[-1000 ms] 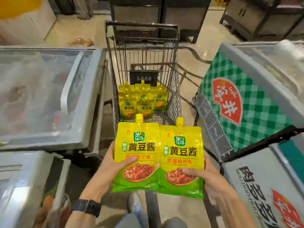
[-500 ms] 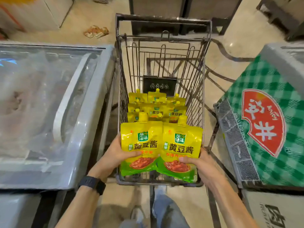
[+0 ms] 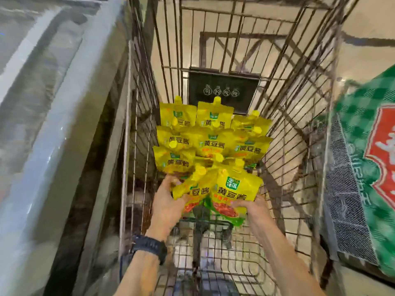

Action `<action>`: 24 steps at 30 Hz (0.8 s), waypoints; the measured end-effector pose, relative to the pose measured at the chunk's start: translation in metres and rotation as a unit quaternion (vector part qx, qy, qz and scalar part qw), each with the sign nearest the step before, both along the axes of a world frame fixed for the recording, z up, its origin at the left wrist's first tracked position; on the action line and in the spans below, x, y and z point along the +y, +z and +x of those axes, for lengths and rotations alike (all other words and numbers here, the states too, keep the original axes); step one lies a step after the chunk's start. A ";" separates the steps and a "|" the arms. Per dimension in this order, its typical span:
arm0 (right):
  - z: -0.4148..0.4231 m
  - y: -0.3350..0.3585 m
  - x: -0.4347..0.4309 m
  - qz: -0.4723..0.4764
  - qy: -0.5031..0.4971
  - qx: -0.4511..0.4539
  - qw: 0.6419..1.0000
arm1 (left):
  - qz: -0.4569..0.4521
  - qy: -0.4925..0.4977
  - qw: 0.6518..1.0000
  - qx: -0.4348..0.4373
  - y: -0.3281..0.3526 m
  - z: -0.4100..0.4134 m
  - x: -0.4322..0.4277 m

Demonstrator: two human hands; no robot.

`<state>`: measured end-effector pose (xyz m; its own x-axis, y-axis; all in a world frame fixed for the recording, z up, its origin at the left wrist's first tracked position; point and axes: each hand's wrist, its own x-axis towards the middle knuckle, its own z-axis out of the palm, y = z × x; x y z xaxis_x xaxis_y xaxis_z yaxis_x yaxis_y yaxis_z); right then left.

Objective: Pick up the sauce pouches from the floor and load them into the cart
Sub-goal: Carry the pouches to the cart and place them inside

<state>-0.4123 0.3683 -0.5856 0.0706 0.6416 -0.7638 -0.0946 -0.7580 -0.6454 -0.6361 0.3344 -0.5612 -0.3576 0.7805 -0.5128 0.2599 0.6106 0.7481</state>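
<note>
— Where are your pouches?
— One in each: your left hand [image 3: 165, 200] and right hand [image 3: 254, 207] each pinch a sauce pouch [image 3: 234, 192] by its bottom edge, inside the cart [image 3: 284, 133], just short of the pile [image 3: 205, 137].
— Handling?
— Likely soft, sloshy, slick. Grip lower corners firmly.

Grey freezer chest [image 3: 53, 124] left, green-checked cabinet [image 3: 363, 189] right, seemingly beige floor [image 3: 363, 39]

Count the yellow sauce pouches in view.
9 yellow spouted sauce pouches: one in the left hand, one in the right hand, seven visible piled in the wire cart; more may lie underneath.
</note>
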 end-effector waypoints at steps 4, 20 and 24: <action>-0.005 -0.049 0.015 -0.021 0.034 -0.019 0.999 | -0.022 -0.010 1.000 0.016 -0.036 0.001 -0.011; 0.007 -0.018 0.027 0.190 0.322 -0.277 0.885 | -0.028 -0.220 0.925 0.309 0.014 -0.031 0.043; -0.004 -0.019 0.017 0.258 0.329 -0.342 0.841 | -0.060 -0.355 0.837 0.412 0.019 -0.018 0.043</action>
<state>-0.4168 0.3853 -0.6041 -0.1201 0.9475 -0.2963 0.7634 -0.1027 -0.6377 -0.6542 0.3775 -0.5424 -0.0966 0.9068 -0.4103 0.9866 0.1416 0.0807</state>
